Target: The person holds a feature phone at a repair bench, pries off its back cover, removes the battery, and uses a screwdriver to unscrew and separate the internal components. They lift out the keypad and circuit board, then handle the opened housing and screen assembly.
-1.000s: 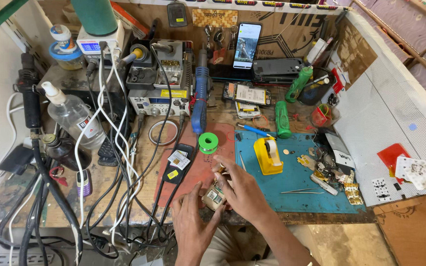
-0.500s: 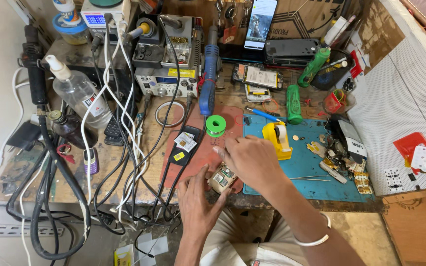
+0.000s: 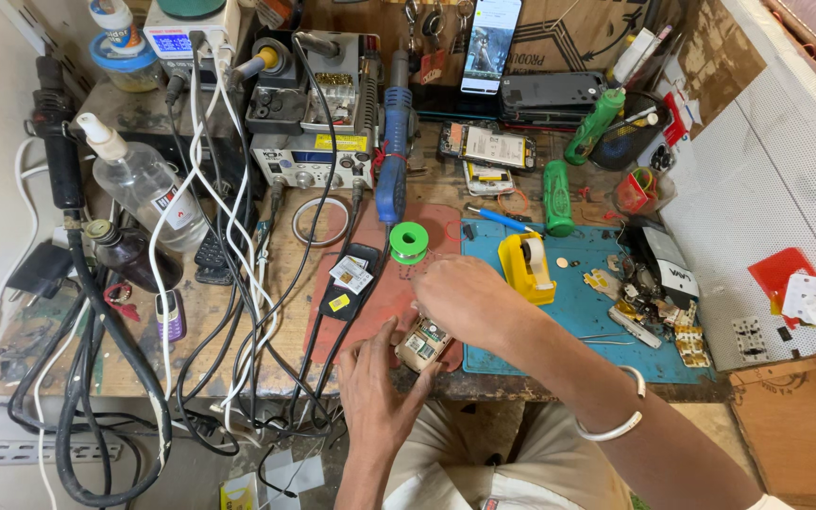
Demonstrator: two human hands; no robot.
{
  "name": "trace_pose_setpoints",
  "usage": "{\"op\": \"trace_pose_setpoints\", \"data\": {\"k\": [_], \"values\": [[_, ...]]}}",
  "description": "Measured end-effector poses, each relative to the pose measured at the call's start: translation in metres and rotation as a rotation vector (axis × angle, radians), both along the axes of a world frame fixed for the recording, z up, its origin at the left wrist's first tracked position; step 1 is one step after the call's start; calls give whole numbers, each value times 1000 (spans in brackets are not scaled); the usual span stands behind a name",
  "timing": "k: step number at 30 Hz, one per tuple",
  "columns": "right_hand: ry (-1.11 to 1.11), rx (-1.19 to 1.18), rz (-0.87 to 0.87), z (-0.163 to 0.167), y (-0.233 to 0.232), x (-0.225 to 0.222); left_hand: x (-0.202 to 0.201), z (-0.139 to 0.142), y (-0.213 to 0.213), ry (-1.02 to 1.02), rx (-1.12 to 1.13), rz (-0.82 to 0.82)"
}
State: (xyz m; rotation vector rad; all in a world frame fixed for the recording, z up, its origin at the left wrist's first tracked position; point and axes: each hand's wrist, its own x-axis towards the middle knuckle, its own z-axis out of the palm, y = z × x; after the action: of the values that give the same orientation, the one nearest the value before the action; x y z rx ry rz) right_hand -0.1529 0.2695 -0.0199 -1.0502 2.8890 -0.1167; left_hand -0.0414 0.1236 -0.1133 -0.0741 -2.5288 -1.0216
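Beige, the small opened phone (image 3: 422, 344) sits at the bench's front edge, your left hand (image 3: 377, 385) pinching its corner and your right hand (image 3: 465, 300) pressing on top; a slip could drop it off the bench.

Two hands, the left hand (image 3: 375, 387) and the right hand (image 3: 465, 297), are counted at the worktop's near edge, around one small opened phone (image 3: 422, 345). One green spool (image 3: 408, 242), one yellow tape dispenser (image 3: 528, 266) and two green bottles (image 3: 557, 196) are seen.
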Motion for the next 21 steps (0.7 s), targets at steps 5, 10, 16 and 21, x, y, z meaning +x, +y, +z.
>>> {"op": "trace_pose_setpoints", "data": {"k": [5,10,16,21], "values": [[101,-14,143,-3,3,1,-1,-1,0,-6,-9,8],[77,-9,188,-4,5,-5,-1,-3,-1,26,-12,5],[248,-239,405,4,7,1,-1,-2,-1,18,11,-6],[22,38,39,12,-5,6,-2,0,-1,-36,-9,10]]}}
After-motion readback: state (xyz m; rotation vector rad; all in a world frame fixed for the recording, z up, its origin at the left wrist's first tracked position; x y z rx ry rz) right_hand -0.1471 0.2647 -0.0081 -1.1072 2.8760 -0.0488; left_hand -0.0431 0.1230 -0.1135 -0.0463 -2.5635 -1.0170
